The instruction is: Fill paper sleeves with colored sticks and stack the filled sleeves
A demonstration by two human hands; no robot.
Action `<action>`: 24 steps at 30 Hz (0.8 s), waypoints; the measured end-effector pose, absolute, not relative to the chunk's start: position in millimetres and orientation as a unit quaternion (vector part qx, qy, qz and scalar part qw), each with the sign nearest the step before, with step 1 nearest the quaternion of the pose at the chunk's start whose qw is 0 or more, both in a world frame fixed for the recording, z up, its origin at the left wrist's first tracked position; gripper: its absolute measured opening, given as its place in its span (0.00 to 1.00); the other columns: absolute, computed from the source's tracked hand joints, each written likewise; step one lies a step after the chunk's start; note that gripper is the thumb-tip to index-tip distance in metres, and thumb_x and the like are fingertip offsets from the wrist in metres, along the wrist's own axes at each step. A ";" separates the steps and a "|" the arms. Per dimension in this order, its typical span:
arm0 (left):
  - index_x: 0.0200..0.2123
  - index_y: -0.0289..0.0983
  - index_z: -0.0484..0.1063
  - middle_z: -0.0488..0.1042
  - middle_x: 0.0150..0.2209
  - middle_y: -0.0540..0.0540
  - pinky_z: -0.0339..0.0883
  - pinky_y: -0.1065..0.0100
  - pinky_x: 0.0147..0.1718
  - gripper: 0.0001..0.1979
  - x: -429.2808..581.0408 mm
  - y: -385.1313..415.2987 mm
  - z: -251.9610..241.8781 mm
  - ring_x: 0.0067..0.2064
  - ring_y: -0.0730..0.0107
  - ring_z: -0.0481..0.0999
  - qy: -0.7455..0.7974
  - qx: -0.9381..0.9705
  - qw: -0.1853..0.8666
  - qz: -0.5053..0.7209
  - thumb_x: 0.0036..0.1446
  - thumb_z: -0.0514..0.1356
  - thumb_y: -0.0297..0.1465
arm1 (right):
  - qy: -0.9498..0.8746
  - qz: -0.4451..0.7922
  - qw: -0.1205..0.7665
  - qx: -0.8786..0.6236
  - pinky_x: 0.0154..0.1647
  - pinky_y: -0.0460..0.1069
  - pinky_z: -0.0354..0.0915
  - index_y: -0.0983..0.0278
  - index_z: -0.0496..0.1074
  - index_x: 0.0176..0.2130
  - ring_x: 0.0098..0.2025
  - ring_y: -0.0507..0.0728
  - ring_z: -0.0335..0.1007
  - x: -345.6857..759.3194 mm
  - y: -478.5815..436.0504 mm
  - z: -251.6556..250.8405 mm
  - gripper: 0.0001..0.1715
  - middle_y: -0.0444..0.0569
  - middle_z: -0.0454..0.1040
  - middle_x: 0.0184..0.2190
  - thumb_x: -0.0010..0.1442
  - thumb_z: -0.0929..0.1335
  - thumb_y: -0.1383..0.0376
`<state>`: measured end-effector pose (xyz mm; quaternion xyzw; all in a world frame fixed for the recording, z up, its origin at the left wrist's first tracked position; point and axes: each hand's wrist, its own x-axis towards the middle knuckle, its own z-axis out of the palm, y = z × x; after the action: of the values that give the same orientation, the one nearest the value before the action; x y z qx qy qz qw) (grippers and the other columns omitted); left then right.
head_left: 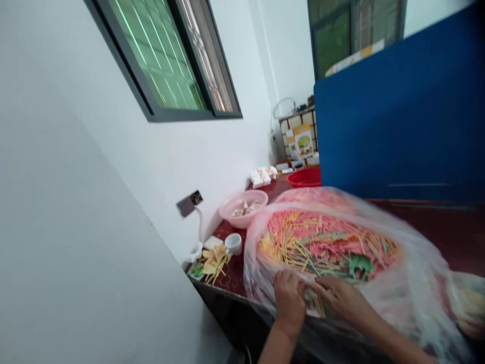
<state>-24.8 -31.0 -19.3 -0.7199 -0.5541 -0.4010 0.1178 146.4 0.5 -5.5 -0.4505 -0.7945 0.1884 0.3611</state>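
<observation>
A large clear plastic bag lies open on the dark red table, and through its wide mouth show many thin sticks and crinkled pieces in pink, yellow and green. At the bag's near edge, my left hand has its fingers curled over the plastic rim. Close beside it on the right, my right hand pinches the same rim, its fingers pointing left toward my left hand. Below the hands, a small printed patch shows through the plastic, too blurred to read.
Left of the bag are a pink basin with small pieces, a white cup and a yellow cloth-like item by the wall. Behind stand a red basin, white packets and a tall blue panel.
</observation>
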 end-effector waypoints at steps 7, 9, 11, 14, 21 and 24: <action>0.36 0.43 0.80 0.80 0.47 0.38 0.62 0.50 0.57 0.07 -11.1 -33.6 10.7 0.53 0.49 0.74 -0.579 -0.700 -0.063 -0.414 0.63 0.61 0.30 | -0.691 0.405 0.434 -0.413 0.34 0.51 0.68 0.60 0.68 0.20 0.30 0.60 0.70 140.3 12.8 -5.3 0.37 0.49 0.73 0.22 0.52 0.62 0.32; 0.46 0.43 0.81 0.77 0.57 0.37 0.56 0.49 0.65 0.11 -10.5 -39.7 25.7 0.62 0.45 0.70 -0.592 -0.683 -0.127 -0.408 0.61 0.63 0.33 | -0.664 0.428 0.452 -0.415 0.32 0.51 0.68 0.59 0.65 0.18 0.28 0.60 0.68 140.4 6.1 1.6 0.37 0.48 0.69 0.20 0.48 0.63 0.30; 0.55 0.40 0.78 0.73 0.63 0.35 0.50 0.51 0.69 0.22 -10.5 -43.8 40.0 0.67 0.44 0.65 -0.605 -0.655 -0.162 -0.423 0.57 0.64 0.33 | -0.651 0.440 0.464 -0.409 0.30 0.51 0.68 0.59 0.63 0.18 0.28 0.60 0.67 142.0 -2.5 12.5 0.37 0.48 0.67 0.19 0.46 0.63 0.29; 0.58 0.35 0.75 0.75 0.56 0.37 0.58 0.56 0.63 0.31 -10.5 -44.7 59.4 0.60 0.49 0.71 -0.622 -0.610 -0.223 -0.436 0.48 0.66 0.27 | -0.655 0.431 0.481 -0.391 0.30 0.51 0.69 0.58 0.61 0.18 0.28 0.60 0.66 146.3 -12.2 29.1 0.36 0.47 0.64 0.19 0.44 0.65 0.30; 0.40 0.37 0.76 0.66 0.29 0.53 0.64 0.63 0.44 0.17 -10.0 -44.7 88.1 0.35 0.66 0.68 -0.593 -0.551 -0.339 -0.479 0.43 0.66 0.25 | -0.662 0.446 0.487 -0.354 0.30 0.50 0.62 0.59 0.62 0.20 0.26 0.55 0.57 148.8 -5.9 40.6 0.32 0.45 0.61 0.19 0.43 0.66 0.34; 0.38 0.37 0.77 0.65 0.28 0.53 0.62 0.62 0.42 0.17 -9.5 -45.9 96.0 0.34 0.67 0.67 -0.586 -0.568 -0.318 -0.482 0.40 0.67 0.24 | -0.662 0.466 0.487 -0.328 0.31 0.51 0.61 0.60 0.65 0.21 0.27 0.56 0.58 143.9 -2.9 48.4 0.31 0.45 0.63 0.21 0.41 0.69 0.36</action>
<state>-9.5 -45.9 96.0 -0.5676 -0.5863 -0.4825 -0.3182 143.9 -2.9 48.4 -0.3278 -0.6622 0.4661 0.4866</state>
